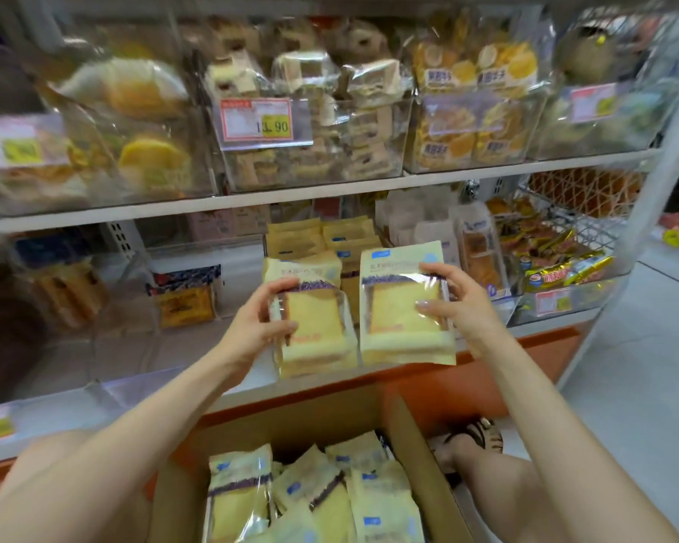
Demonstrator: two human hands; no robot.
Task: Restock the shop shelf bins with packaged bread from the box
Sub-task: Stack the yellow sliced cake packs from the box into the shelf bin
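Your left hand [265, 323] holds one cream plastic bread packet [316, 331], your right hand [461, 303] a second packet [404, 311] just right of it, both above the brown cardboard box [420, 456], before the white shelf unit [251, 199].

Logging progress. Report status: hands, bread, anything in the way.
Left hand grips left pack, right hand grips right pack. Both held before shelf stack. Box has more packs. Nothing in the way.

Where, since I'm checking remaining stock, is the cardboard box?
Bottom centre of the head view: the cardboard box sits below the left hand and right hand, before the orange shelf base.
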